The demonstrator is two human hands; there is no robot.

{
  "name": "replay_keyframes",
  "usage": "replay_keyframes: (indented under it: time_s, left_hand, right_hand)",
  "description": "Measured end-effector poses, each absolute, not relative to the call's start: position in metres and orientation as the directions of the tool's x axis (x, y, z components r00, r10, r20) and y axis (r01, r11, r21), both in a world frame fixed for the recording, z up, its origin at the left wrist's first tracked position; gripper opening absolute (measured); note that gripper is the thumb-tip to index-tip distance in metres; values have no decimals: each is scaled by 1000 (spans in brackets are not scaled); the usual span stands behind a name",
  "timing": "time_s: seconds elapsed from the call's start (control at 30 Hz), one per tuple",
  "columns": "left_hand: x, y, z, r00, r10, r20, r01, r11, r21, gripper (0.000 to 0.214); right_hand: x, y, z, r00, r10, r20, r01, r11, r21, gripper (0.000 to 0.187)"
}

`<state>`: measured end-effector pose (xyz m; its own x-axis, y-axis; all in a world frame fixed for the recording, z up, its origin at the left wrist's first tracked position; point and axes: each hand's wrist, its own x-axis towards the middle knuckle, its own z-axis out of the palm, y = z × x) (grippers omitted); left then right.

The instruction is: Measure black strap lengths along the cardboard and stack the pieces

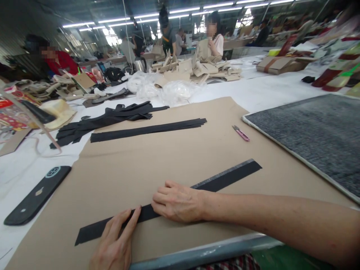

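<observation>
Fingers (131,222) of the left hand (114,243) lie flat and spread, unclenched, their tips pressing on a long black strip (225,178). Touching them on the far side, the right hand (177,202) sits knuckles-up on the same strip, its fingers (161,199) half curled with the tips down. Whether they nip the strip's edge or only pin it, I cannot tell.

The strip lies flat on a brown card sheet (157,161). Its long axis runs on a slant, from a near end out to the left of the left fingertips to a far end well out to the right of the right hand, cut at an angle.

Well beyond the fingers, a neat stack of black strips (147,129) lies on the same sheet, running almost crosswise, with a loose heap of black strips (112,117) just behind it. Pink snips (241,133) rest near the sheet's right edge, beside a grey mat (315,138). A black phone (36,195) lies off the sheet, left of the fingers.

For containers, a flat cardboard box (278,64) sits far off to the right on the white table; what it holds cannot be seen. Clear plastic bags (168,90) are bunched far behind the strips.
</observation>
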<state>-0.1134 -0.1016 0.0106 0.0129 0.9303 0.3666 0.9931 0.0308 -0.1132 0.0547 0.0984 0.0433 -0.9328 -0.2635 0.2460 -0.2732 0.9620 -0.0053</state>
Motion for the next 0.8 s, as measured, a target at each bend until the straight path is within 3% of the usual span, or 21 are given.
replay_keyframes:
  time_s: [0.3,0.53,0.8]
  left_hand:
    - [-114,-103,10,-37,947,319,995,64,-76,58]
    - [-118,-107,12,-31,973,229,988,64,-140,63]
    - [-116,-101,18,26,978,207,970,25,-241,74]
  right_hand:
    - [58,103,47,-965,-153,214,-183,974,-132,14]
    - [61,106,45,-942,-249,224,-267,962,-53,19]
    - [73,109,45,-934,-266,237,-273,962,3,16]
